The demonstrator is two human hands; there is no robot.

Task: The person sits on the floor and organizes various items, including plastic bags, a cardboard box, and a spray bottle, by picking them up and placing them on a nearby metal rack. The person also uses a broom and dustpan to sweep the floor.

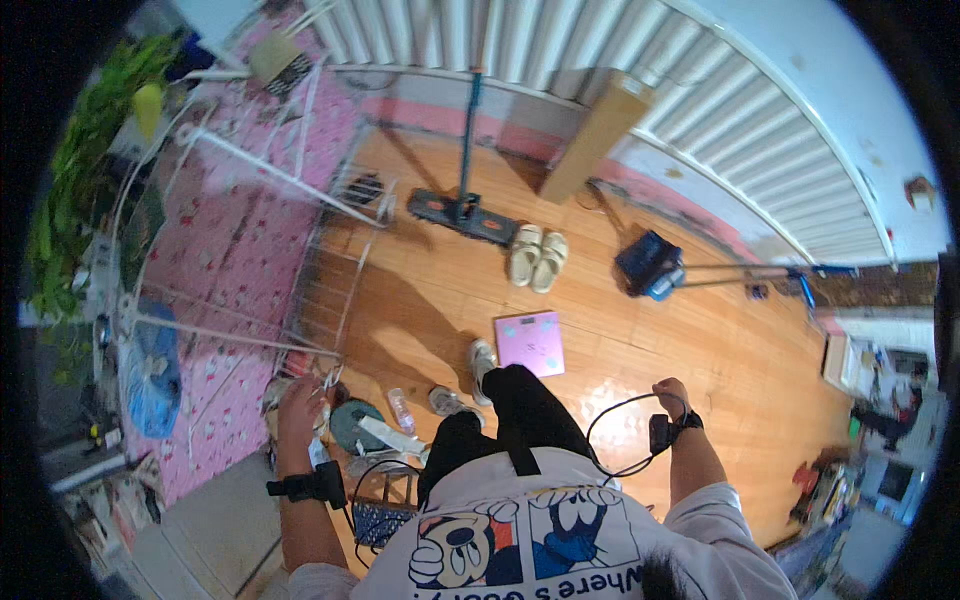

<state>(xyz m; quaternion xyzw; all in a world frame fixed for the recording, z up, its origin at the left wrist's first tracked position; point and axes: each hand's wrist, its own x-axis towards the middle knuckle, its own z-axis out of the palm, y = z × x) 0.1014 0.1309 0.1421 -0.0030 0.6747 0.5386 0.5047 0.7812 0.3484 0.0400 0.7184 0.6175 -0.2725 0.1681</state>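
My left hand [301,405] is at the near lower corner of a white metal folding drying rack [247,166]. Its fingers overlap the rack's end, and blur hides whether they grip it. My right hand [672,396] hangs over the wooden floor at the right with its fingers curled in, nothing visible inside them. A black cable [600,420] loops past that hand from the device on my wrist. The rack stands along a bed with a pink patterned cover [225,259]. Ahead of my feet lies a pink bathroom scale [529,343].
Beige sandals [525,256], a flat mop [463,214] and a tall cardboard box [598,139] are near the radiator [517,45]. A dark blue long-handled dustpan [649,262] is at right. A plastic bottle [401,411] and a patterned basket [381,523] are by my left leg.
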